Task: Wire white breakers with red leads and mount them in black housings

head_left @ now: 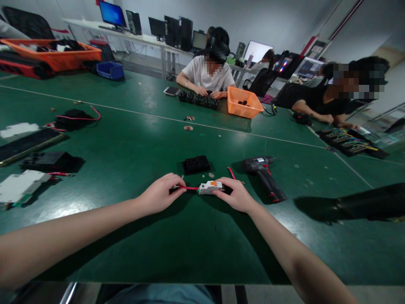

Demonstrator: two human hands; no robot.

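Between my hands is a white circuit breaker [207, 188] with an orange lever, just above or on the green table. My right hand [234, 193] grips its right end between thumb and fingers. A short red wire [191, 188] runs from the breaker's left end into the pinched fingers of my left hand [163, 193]. Behind the breaker lies a black plastic part [196, 164]. Another red wire piece [231, 172] lies beyond my right hand, partly hidden by it. To the right a black cordless drill [264, 177] rests on its side.
At left lie white breaker modules [23, 185], black boxes [52, 161] and a dark flat slab [30, 145]. An orange basket [243, 103] stands near a co-worker in a white shirt [207, 71]. Another person sits at right by a wired black rack [351, 141]. A dark cylinder [370, 202] lies nearer.
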